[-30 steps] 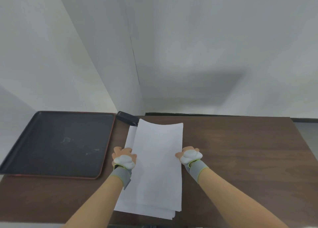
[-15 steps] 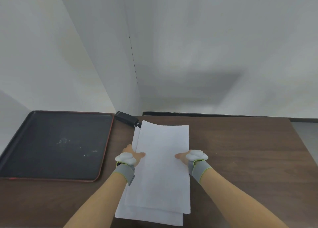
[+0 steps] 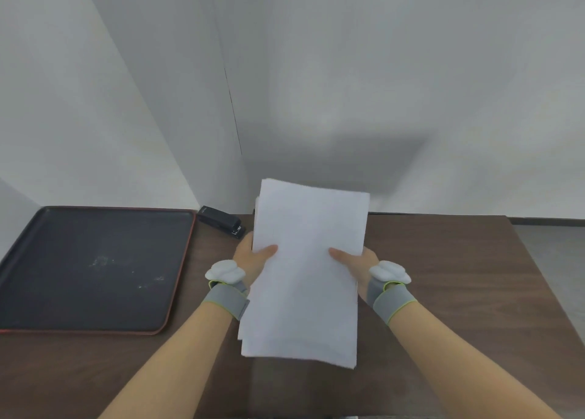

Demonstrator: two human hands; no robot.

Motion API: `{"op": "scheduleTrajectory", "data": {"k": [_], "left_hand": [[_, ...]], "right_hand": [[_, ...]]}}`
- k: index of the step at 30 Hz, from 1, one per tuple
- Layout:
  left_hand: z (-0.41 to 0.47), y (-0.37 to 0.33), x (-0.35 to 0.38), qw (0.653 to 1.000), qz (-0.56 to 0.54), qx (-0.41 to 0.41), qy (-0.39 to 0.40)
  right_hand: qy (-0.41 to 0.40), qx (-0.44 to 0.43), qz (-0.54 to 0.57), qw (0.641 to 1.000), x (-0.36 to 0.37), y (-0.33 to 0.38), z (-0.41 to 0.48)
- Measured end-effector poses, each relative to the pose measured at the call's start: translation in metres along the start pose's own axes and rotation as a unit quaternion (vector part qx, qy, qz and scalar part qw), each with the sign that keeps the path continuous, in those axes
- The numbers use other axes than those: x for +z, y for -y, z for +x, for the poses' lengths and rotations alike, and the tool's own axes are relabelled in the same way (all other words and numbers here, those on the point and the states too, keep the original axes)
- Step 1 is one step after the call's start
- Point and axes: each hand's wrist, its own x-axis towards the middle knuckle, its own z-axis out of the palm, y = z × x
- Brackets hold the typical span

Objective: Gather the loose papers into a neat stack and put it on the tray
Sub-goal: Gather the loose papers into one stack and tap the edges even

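Head view: both hands, left [image 3: 253,258] and right [image 3: 354,262], grip the papers [image 3: 307,269] by the sides, raised off the worktop [image 3: 459,276]. Gathered, edges slightly uneven; tray [image 3: 177,279] placement remains.

Both hands hold the paper stack above the table.

The left hand [image 3: 253,258] and the right hand [image 3: 356,265] grip the stack of papers [image 3: 305,269] at its two long sides, thumbs on top. The stack is lifted and tilted over the brown table [image 3: 459,292]. At 9 o'clock from it lies the dark tray [image 3: 28,228]; at 10 o'clock, a black stapler [image 3: 221,221].
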Motion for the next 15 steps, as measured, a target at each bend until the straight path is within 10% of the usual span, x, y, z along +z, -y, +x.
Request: {"op": "scheduleTrajectory", "data": {"k": [15], "left_hand": [[-0.034,-0.046,0.004,0.983,-0.113,0.128,0.064]], "right_hand": [[0.16,-0.208,-0.009,0.965,-0.042,0.065,-0.036]]}}
